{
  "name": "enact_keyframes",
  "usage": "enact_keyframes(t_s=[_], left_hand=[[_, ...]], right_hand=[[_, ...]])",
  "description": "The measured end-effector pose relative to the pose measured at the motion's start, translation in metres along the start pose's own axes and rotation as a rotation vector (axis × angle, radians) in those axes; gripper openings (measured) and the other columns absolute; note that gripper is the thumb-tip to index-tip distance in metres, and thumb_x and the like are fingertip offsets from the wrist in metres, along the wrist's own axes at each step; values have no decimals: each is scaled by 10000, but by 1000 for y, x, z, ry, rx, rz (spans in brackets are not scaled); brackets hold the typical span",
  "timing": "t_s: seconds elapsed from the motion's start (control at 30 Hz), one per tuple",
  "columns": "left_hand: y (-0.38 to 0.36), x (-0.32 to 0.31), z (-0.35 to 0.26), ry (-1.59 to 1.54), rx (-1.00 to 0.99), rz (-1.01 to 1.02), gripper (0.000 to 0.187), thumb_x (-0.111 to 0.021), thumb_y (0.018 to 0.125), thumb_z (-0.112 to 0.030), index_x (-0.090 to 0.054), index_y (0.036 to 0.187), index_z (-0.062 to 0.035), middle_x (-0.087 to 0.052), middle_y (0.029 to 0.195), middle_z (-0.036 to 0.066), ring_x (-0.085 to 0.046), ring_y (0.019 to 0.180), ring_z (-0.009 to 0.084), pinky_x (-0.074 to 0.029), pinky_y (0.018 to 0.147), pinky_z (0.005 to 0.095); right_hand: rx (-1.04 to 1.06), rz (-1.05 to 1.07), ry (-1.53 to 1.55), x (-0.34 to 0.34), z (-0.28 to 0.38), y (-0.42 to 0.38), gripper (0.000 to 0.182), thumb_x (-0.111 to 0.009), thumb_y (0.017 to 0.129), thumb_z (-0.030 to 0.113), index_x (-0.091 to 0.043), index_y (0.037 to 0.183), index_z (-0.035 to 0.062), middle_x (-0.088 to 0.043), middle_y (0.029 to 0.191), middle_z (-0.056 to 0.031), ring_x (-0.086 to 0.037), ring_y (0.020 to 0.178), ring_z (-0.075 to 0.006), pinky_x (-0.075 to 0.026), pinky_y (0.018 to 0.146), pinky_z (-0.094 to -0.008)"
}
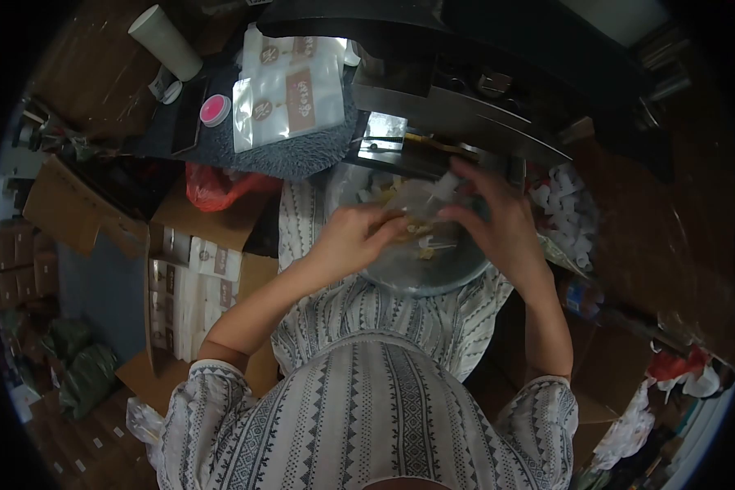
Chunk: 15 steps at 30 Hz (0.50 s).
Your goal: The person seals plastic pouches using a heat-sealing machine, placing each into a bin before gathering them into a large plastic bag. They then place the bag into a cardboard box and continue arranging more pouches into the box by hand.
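My left hand (pixel 358 238) is closed in a pinch on a clear plastic bag (pixel 416 202), above a round grey basin (pixel 412 288) between my knees. Opposite it, my right hand (pixel 502 220) curves its thumb and fingers around a small whitish piece (pixel 447 186) at the bag's right side. Blur hides exactly what that piece is. Inside the basin lie several small yellow and white pieces (pixel 426 253), partly covered by the bag and my hands.
Printed plastic bags (pixel 290 106) lie on a fuzzy grey cloth (pixel 302 162) at upper left, beside a pink-topped round container (pixel 215 109) and a white cup (pixel 165 42). An open carton (pixel 151 278) holds stacked packets. White pieces (pixel 565 212) are heaped at right. A dark machine (pixel 465 90) stands ahead.
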State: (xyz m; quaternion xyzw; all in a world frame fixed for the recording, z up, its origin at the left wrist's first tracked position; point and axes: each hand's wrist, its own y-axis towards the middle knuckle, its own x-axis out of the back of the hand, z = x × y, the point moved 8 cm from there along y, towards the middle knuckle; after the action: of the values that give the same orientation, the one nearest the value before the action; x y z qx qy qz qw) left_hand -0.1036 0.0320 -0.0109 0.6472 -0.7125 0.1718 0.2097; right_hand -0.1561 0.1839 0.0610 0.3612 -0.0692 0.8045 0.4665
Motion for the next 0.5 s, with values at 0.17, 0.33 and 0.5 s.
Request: enact_keyframes(t_s=[0.17,0.33,0.5], left_hand=[[40,-26,27,-523,439,123,227,-586,902,-196,-651,943,17,-653,776,82,-627,660,103,-473,537,253],[42,-27,27,-647,487,103,287,-612,893,-232,-627,993,37,-655,842,110,-643,684,158,-508,575,257],[52,85,72,455,56,-461,367,-632,864,-233,-562,1132,7,-601,1035,176,-593,944,284,-473,799,370]], right_hand=[[-113,-113,-181,34,-21,-18,376,-714,777,168,-592,1105,30,-627,1003,-152,-629,874,-309,-515,739,-372],[-312,-312,-697,64,-92,-31,199,-573,874,117,-603,1043,17,-631,1004,-194,-629,864,-367,-497,722,-395],[-414,-155,-569,55,-128,-38,181,-554,874,133,-600,1007,19,-616,1013,-224,-597,887,-419,-483,721,-457]])
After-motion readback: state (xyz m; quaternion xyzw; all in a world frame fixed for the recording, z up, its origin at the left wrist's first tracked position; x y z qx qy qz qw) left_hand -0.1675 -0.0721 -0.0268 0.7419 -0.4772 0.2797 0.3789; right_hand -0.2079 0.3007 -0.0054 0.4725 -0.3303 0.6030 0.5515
